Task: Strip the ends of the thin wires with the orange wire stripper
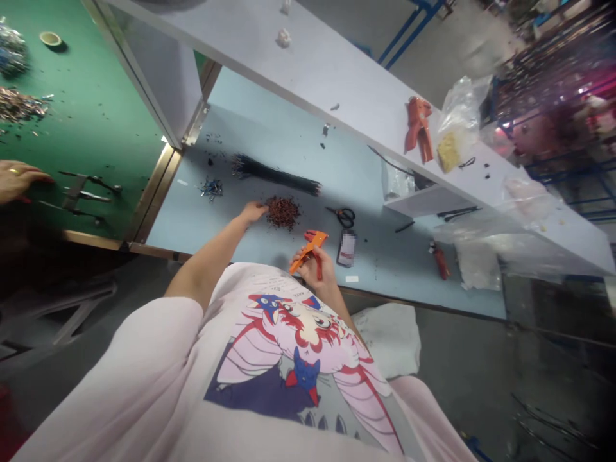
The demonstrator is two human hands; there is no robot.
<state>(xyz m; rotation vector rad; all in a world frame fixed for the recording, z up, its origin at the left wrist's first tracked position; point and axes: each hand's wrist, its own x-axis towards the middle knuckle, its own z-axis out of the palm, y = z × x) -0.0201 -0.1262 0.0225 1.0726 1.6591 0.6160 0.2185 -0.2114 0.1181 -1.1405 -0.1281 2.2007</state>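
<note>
My left hand [253,210] reaches out over the light blue table [289,160] and touches the edge of a small heap of dark red wire pieces [283,212]; its fingers look pinched together at the heap. Close to my body, my right hand [321,262] is closed round the handles of an orange wire stripper [308,248]. A bundle of long black wires [274,174] lies just beyond the heap.
Black scissors [342,215] and a small card lie right of the heap. A second orange tool [418,127] and plastic bags rest on the white shelf [308,64]. On the green table at left, another person's hand [19,178] lies beside metal tools.
</note>
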